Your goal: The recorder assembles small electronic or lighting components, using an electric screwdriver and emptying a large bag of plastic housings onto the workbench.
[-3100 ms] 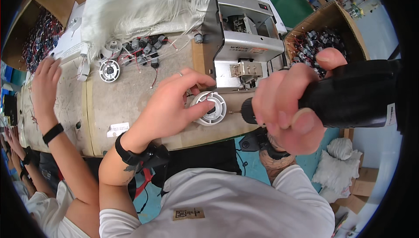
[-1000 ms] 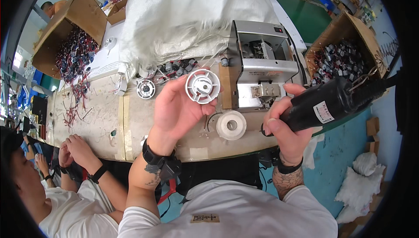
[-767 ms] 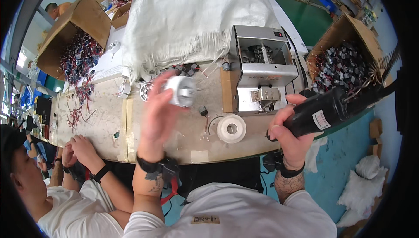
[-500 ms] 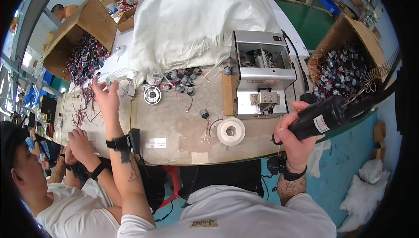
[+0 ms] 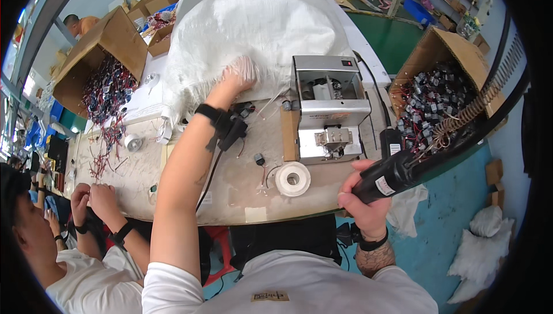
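Observation:
My left hand (image 5: 239,74) is at the frayed mouth of a white woven sack (image 5: 253,23), with loose threads over it. The fingers are blurred and partly covered, so their grip cannot be made out. Below that wrist, several small grey motors (image 5: 245,108) with wires lie on the table, partly hidden by my arm. My right hand (image 5: 366,199) is wrapped round a black cylindrical electric screwdriver (image 5: 385,183) at the table's right front edge. A coiled spring (image 5: 489,98) and a thick black cable run up from this tool.
A silver machine (image 5: 331,107) stands right of centre, with a white tape roll (image 5: 292,179) before it. Cardboard boxes of wired motors stand left (image 5: 124,43) and right (image 5: 478,63). A white round part (image 5: 133,142) lies at left. A co-worker's hands (image 5: 97,199) are at the left front edge.
My left hand has moved right from beside the left box to the sack's mouth. A white round part now lies near where it was. My right hand still grips the screwdriver. The view has shifted slightly.

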